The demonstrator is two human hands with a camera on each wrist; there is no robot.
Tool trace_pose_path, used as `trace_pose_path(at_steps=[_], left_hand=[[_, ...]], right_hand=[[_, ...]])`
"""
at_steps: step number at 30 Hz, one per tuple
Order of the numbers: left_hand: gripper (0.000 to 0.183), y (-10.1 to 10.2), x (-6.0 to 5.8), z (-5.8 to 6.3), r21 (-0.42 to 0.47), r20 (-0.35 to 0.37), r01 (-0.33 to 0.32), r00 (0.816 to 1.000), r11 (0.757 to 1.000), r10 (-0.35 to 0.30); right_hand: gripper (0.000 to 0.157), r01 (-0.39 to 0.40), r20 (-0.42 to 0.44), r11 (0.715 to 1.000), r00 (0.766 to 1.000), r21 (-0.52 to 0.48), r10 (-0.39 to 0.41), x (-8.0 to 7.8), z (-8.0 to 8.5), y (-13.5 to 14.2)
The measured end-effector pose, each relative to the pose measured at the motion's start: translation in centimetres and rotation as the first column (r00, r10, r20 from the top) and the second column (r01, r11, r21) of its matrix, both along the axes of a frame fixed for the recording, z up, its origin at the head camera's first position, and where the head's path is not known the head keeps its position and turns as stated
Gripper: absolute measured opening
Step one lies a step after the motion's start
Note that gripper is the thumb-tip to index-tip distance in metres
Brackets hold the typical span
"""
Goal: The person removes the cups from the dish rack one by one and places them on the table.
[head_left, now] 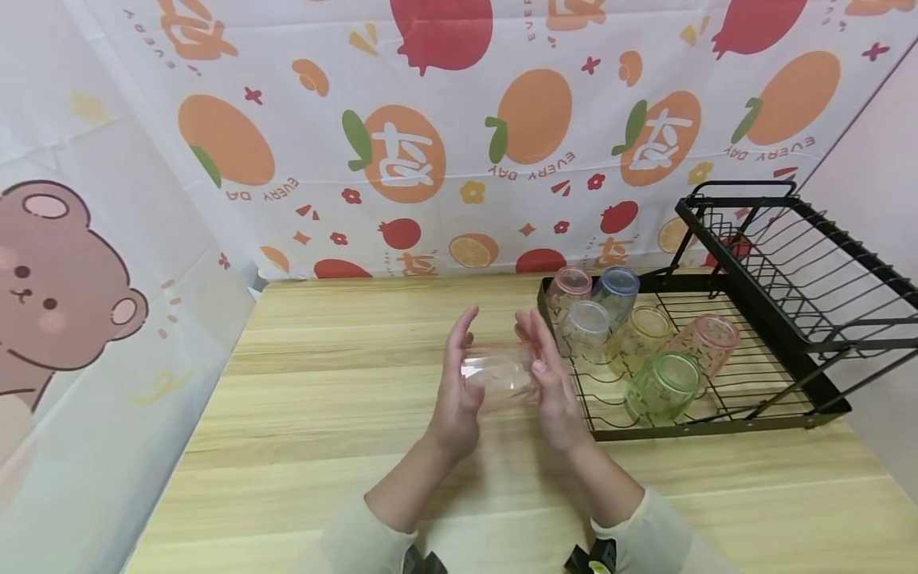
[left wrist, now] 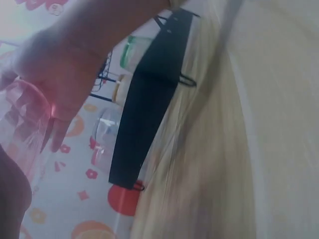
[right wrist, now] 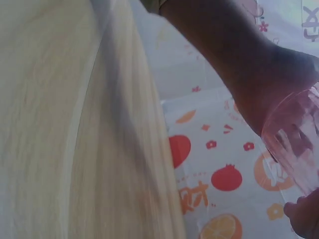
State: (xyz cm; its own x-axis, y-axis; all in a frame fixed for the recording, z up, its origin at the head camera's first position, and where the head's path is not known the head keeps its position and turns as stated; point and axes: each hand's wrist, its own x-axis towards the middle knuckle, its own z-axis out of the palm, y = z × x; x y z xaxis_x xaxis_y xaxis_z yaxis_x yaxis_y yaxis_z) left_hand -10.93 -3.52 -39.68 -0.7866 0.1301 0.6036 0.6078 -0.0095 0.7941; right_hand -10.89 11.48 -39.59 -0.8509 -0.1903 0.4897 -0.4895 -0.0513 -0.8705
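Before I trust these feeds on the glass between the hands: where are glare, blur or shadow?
Head view: bright glints on the glass; left wrist view: hazy, smeared grain and a shadow band on the table; right wrist view: dimmer, soft, another shadow band crossing the table.

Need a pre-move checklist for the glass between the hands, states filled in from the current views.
1. Held glass supported from both sides: ok, between left hand and right hand.
2. Held glass upright: not ok, it looks tipped on its side.
3. Held glass off the table: ok, wrist views show it away from the wood.
4. Rack standing on the table: ok.
5. Right hand clear of rack: cannot tell, they overlap in the head view.
6. Held glass free of cracks: cannot tell, too little detail.
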Motion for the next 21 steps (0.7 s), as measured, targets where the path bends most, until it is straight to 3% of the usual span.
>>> trace_pose_path(at_steps=[4,6,16,21], left_hand=[[0.087,-0.9,-0.2,-0.3,-0.070,-0.192,-0.075,0.979,0.995,0.060],[0.086,-1.3,-0.2,-0.5,-0.077,-0.233,-0.090,0.970,0.993,0.070],[0.084,-2.6,0.1,-0.9,-0.090,-0.241,-0.099,0.968,0.991,0.075],[0.071,-3.2,0.4,-0.7,-0.096,-0.189,-0.084,0.980,0.992,0.065]], right_hand=[[0.059,-0.055,0.075,0.998,0.996,-0.037,0.058,0.3,0.1,-0.6],[0.058,-0.061,0.090,0.998,0.994,-0.030,0.064,0.5,0.1,-1.0],[0.057,-0.076,0.131,0.997,0.988,-0.020,0.078,0.8,-0.1,-2.1],[0.056,-0.076,0.155,0.997,0.985,-0.015,0.078,1.0,-0.1,-2.5]])
